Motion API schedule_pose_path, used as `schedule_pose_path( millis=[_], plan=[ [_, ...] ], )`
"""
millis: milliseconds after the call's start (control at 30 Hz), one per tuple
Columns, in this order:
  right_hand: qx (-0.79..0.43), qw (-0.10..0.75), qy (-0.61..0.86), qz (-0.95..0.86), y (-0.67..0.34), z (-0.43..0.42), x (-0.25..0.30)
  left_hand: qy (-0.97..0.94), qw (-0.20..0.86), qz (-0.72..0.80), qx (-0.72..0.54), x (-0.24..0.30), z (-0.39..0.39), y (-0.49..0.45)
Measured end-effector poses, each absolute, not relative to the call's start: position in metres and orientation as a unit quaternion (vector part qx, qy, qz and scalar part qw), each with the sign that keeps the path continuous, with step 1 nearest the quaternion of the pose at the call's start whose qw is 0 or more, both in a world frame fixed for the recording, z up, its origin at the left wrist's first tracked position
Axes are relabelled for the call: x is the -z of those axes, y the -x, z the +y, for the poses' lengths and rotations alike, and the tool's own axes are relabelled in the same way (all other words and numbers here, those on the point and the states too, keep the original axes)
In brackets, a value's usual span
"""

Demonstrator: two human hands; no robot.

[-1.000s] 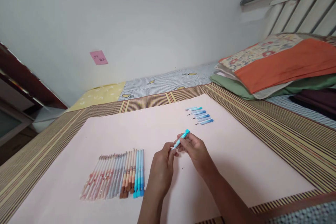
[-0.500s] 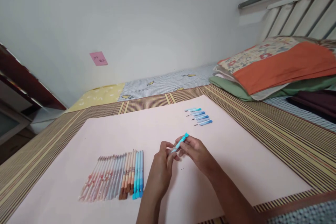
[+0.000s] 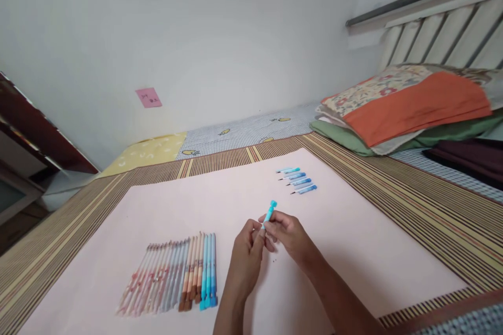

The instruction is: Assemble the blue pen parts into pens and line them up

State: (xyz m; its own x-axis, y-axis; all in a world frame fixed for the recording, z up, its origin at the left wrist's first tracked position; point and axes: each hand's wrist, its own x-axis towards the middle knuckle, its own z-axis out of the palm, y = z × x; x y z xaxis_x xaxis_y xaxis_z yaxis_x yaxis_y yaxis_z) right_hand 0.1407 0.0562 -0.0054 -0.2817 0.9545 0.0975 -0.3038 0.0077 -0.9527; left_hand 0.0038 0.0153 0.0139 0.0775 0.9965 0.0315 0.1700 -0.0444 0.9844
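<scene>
My left hand [image 3: 244, 257] and my right hand [image 3: 288, 234] meet over a pale pink sheet [image 3: 353, 251], both pinching a short light-blue pen piece [image 3: 269, 212] that sticks up and away from the fingers. To the left lies a row of several pens [image 3: 173, 271], pink, grey, tan and blue, side by side. Beyond my hands sits a small row of several short blue pen pieces [image 3: 299, 181] with dark tips.
The pink sheet lies on a striped woven mat [image 3: 432, 204] over a bed. Folded bedding with an orange and floral pillow [image 3: 408, 102] is stacked at the right. A pink note [image 3: 148, 97] is stuck on the white wall. Dark furniture [image 3: 23, 141] stands at the left.
The view has tipped slightly down. The blue pen piece has turned more upright between my fingers, and my hands have drawn closer together.
</scene>
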Motion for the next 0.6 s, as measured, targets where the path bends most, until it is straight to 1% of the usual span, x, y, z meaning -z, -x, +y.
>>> schedule_pose_path(
  millis=[133,233,333,433,600],
  plan=[
    [-0.621,0.533,0.341,-0.462,-0.132,0.058,0.011,-0.588,0.396,0.554,-0.436,-0.011,0.015,0.002],
    [-0.629,0.533,0.361,-0.436,-0.125,0.056,0.013,-0.598,0.359,0.580,-0.421,-0.007,0.014,0.005],
    [-0.652,0.528,0.354,-0.414,-0.119,0.054,0.015,-0.586,0.372,0.567,-0.442,-0.004,0.014,0.007],
    [-0.661,0.542,0.340,-0.392,-0.115,0.054,0.018,-0.575,0.388,0.544,-0.472,-0.002,0.015,0.007],
    [-0.649,0.550,0.337,-0.403,-0.116,0.054,0.019,-0.582,0.396,0.534,-0.468,-0.001,0.016,0.005]
  ],
)
